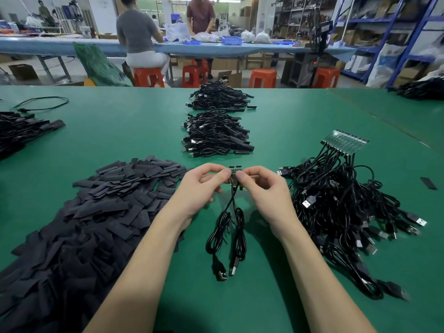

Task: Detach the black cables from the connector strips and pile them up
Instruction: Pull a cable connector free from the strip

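Strip fragment [234,176], small and green, sits between both hands above the green table [288,121], near the middle of the view. The left hand [199,188] pinches its left side with thumb and forefinger, and the right hand [262,191] pinches the right side in the same way, probably so that the piece can be bent and snapped between them. Two black cables [230,227] hang from it, and their USB plugs rest on the table near the forearms, so their weight does not pull.

To the right lies a tangled bundle [341,200] still joined to a longer connector strip [346,143], within easy reach. Beyond the hands are two tidy piles [216,133] of cables, apparently the finished ones. To the left spreads a heap of flat black sleeves [101,207].
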The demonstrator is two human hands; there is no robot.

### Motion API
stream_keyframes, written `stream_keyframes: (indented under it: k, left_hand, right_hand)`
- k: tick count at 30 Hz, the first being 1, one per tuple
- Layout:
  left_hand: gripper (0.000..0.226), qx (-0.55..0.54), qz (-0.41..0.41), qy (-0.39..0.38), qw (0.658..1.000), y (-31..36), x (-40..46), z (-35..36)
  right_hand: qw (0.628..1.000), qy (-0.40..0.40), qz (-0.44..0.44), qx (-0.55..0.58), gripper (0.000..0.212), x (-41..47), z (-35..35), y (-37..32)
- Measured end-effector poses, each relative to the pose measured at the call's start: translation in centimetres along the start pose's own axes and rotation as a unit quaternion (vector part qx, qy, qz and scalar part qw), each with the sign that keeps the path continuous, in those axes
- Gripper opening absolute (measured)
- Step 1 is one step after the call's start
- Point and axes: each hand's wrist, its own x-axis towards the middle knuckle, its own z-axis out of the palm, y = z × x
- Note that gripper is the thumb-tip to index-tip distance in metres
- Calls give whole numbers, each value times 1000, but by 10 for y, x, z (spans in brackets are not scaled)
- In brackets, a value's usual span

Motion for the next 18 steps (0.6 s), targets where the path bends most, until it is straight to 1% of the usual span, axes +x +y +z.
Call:
stream_keyframes:
  k: [4,8,10,13,18]
  left_hand:
    - [6,-31,-11,-4,999,1,-1,5]
    - [8,-55,-3,-39,998,2,-2,5]
    - [16,-56,0,-43,998,2,-2,5]
    - [18,-57,2,-33,998,0,-3,9]
    - [21,-121,-10,-44,992,-2,-2,12]
  right_hand:
    - [998,-29,24,58,11,-3,-2,-7]
    - [995,-39,48,84,16,-5,-5,-13]
    - [990,-56,77,100,25,-5,-6,-16]
    - [980,-74,134,130,30,-4,-9,-17]
    - [964,-90,192,162,36,-1,-6,-12]
